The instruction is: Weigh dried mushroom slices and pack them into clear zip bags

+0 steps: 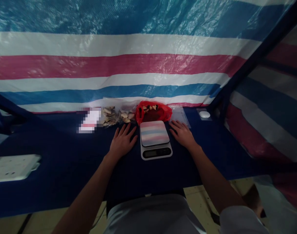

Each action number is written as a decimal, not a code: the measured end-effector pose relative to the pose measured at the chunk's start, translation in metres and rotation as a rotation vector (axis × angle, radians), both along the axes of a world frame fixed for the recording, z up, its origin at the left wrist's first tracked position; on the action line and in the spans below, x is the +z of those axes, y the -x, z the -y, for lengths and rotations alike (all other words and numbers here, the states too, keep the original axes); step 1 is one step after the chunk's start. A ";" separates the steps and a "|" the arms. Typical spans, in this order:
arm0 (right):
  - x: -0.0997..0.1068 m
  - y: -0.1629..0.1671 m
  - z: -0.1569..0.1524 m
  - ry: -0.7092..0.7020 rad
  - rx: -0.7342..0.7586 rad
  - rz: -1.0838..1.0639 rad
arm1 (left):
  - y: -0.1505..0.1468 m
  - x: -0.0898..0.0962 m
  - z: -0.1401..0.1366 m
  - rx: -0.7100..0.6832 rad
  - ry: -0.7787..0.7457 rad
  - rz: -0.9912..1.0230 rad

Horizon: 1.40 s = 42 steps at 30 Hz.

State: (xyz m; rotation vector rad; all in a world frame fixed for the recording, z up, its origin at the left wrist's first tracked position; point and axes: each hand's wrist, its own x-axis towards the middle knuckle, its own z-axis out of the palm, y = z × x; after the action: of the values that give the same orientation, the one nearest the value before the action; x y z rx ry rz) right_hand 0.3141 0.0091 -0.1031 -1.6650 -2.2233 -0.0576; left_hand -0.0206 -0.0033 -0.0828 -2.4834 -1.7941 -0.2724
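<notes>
My left hand (122, 140) lies flat on the dark blue table, fingers spread, just left of a kitchen scale (155, 138). On the scale's other side my right hand (183, 134) also rests flat with its fingers apart. The scale has a shiny square plate that carries nothing, and a dark display at the front. Behind it sits an open red plastic bag (164, 112) with dried, pale-and-dark slices (152, 107) inside. Two clear bags of similar slices (109, 116) lie beyond my left fingertips. Flat clear plastic bags (181, 114) lie behind my right fingers.
A white power strip (14, 167) is at the left of the table (72, 162). A blurred-out rectangular item (90, 120) lies at the back left. A white rounded object (204, 114) sits at the back right. Striped plastic sheeting (128, 66) hangs behind the table.
</notes>
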 end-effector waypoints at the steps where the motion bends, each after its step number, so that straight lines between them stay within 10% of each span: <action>1: -0.001 0.000 0.000 -0.003 -0.001 -0.001 | 0.000 0.000 0.000 0.000 -0.001 0.003; 28: 0.022 -0.003 -0.032 0.045 -0.216 -0.025 | 0.000 -0.002 0.000 0.004 0.002 0.021; 42: 0.039 -0.024 -0.041 -0.023 -0.266 -0.906 | 0.011 -0.005 -0.003 -0.030 -0.075 0.326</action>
State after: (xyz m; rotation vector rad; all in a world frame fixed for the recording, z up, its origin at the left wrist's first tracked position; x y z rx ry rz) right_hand 0.3378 0.0506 -0.0637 -1.5246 -1.3172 0.4992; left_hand -0.0313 -0.0007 -0.0882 -2.5311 -1.8132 -0.7719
